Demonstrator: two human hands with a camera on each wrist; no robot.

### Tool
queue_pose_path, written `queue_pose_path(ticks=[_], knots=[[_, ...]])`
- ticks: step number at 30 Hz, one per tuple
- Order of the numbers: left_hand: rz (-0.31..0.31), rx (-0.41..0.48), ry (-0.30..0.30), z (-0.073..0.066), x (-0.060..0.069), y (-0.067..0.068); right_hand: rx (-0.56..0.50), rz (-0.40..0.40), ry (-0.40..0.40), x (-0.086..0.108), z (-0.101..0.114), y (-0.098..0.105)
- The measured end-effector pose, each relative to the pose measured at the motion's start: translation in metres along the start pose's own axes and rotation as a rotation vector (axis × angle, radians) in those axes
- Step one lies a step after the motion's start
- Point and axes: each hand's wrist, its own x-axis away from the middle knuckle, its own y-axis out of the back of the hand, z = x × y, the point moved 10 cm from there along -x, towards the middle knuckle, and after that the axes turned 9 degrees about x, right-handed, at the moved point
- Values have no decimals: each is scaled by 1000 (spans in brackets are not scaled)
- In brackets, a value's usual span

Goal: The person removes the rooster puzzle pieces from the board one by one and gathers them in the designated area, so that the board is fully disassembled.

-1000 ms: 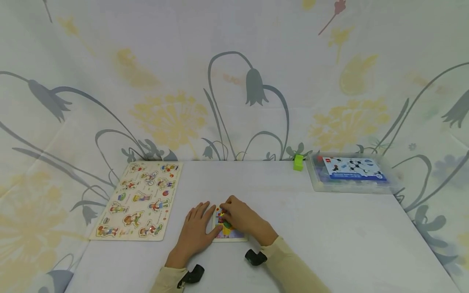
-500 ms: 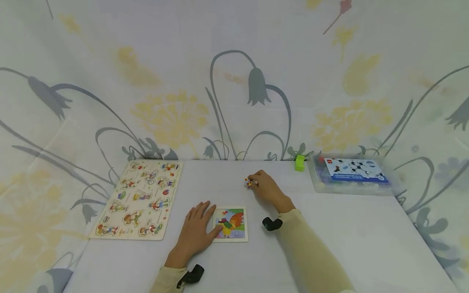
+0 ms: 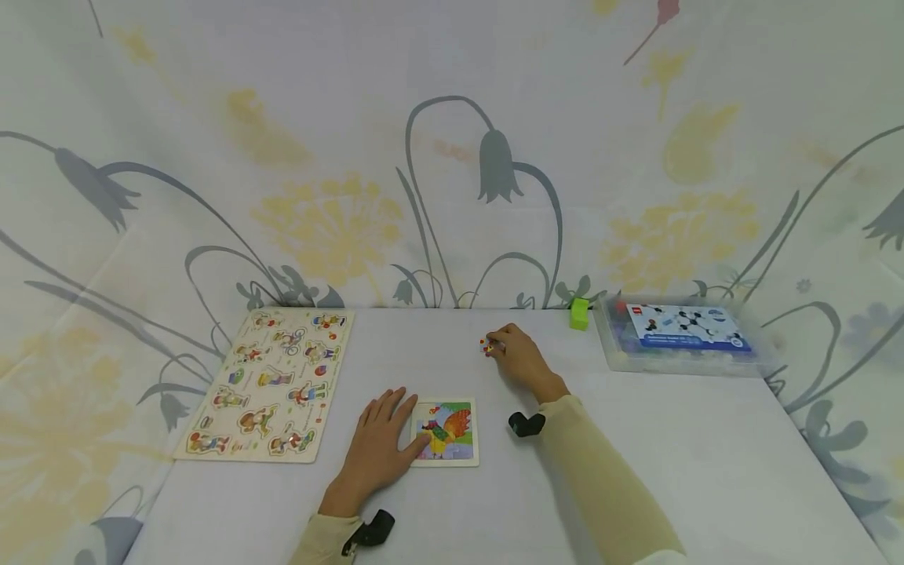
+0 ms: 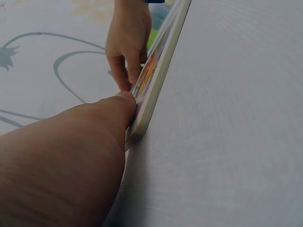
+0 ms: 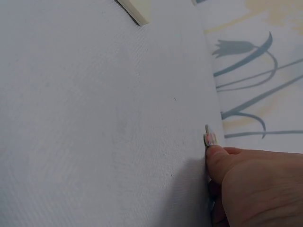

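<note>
A small square jigsaw puzzle (image 3: 455, 451) with a colourful bird picture and a pale frame lies on the white table. My left hand (image 3: 381, 439) rests beside its left edge with fingers extended, and the thumb lies over the frame onto the picture. In the left wrist view that thumb (image 4: 120, 106) touches the puzzle's edge. Farther back and to the right, my right hand (image 3: 524, 361) pinches a small puzzle piece (image 3: 486, 345) with coloured spots, low over the table. The right wrist view shows the piece (image 5: 210, 138) sticking out past the thumb; the fingers are partly hidden.
On the left lies a large wooden board (image 3: 264, 384) with pictures of children. A clear plastic case (image 3: 678, 361) with a blue and white label stands at the back right. Next to it is a bright green block (image 3: 579, 314). A flower-patterned cloth (image 3: 353, 157) hangs behind the table.
My right hand has lifted off the puzzle's upper left and moved back and to the right with a puzzle piece, slowing lately. My left hand has stayed in place.
</note>
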Motion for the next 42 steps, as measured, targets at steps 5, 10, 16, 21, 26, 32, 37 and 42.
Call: queue_pose_path(ticks=[5,10,16,21,26,32,37,42], knots=[[14,9,8,0,0,-1,-18,7,-25,3,-3,-1],[39,32,26,1,0,-4,-42,-27,-46,13,-4,-3],[46,13,23,2,-3,-3,-98,-61,61,36,32,-7],[43,6,18,1,-4,-1,-103,75,192,61,73,-24],[41,7,14,2,-5,-1,-32,131,270,72,92,-35],[37,1,13,1,-3,-1,-7,164,253,73,98,-35],[42,20,25,0,-1,0,-13,220,225,70,102,-36],[44,23,24,1,-2,-1,-2,241,189,69,103,-36]])
